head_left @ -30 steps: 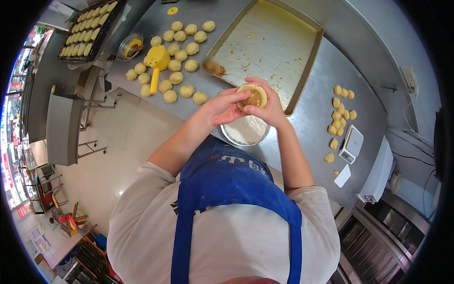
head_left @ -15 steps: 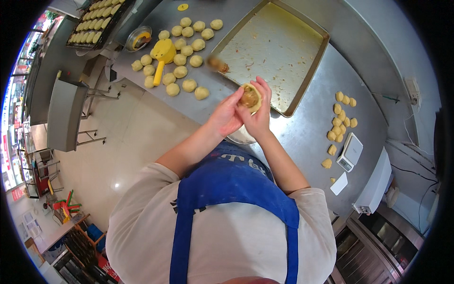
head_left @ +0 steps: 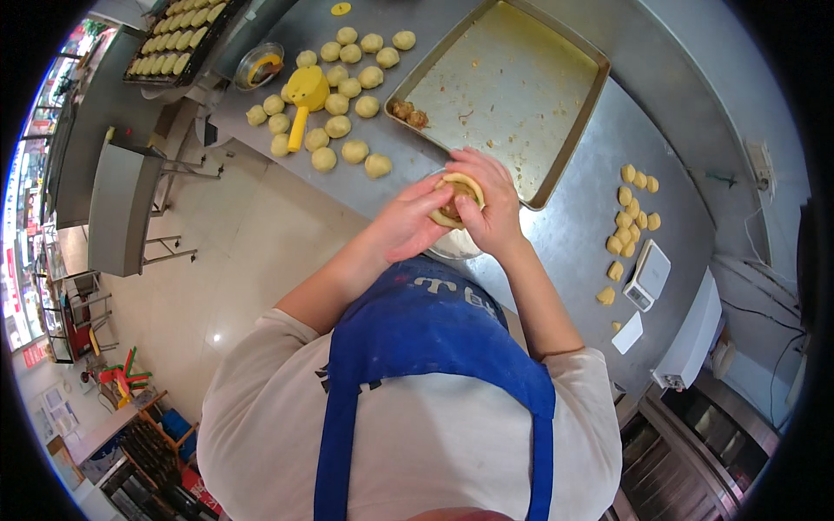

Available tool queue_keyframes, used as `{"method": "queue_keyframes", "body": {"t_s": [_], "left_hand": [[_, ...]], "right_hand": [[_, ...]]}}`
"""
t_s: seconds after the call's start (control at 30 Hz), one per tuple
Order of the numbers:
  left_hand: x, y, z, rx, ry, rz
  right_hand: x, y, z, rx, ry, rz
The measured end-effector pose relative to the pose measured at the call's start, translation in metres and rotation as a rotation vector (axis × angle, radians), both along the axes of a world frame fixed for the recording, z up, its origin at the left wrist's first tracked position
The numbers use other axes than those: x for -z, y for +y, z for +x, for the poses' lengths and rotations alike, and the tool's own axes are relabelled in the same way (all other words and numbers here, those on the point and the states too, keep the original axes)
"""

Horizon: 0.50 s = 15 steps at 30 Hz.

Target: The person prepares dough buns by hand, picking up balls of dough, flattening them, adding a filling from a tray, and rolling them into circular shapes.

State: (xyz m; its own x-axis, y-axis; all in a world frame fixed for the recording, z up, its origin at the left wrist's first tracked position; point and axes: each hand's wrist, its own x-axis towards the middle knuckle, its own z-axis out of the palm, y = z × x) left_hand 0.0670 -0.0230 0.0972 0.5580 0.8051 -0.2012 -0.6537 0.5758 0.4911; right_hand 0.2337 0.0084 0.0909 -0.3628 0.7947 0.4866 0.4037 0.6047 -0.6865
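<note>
Between my two hands is a round of pale dough with a brown ball of filling set in its middle. My left hand cups it from the left, fingers around the rim. My right hand wraps the other side, its thumb pressing over the filling. Under my hands, partly hidden, a round bowl with white powder sits at the table edge. Beyond them lies a large metal tray, with a few brown filling balls in its near-left corner and crumbs scattered over it.
Many smooth dough balls lie on the left of the steel table, around a yellow scoop. A metal bowl stands behind. To the right are cut dough pieces, a scale and a white scraper.
The dough has opened toward me, and my right thumb has moved over the filling. My right hand has turned further around the rim. The whole view has shifted slightly.
</note>
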Motion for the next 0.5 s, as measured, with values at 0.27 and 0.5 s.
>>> {"method": "queue_keyframes", "body": {"t_s": [0.27, 0.5], "left_hand": [[-0.016, 0.002, 0.011, -0.172, 0.169, 0.165], [-0.029, 0.002, 0.013, -0.075, -0.086, 0.168]], "right_hand": [[-0.017, -0.01, -0.037, 0.196, 0.514, 0.048], [-0.01, -0.001, -0.023, 0.143, 0.429, 0.101]]}}
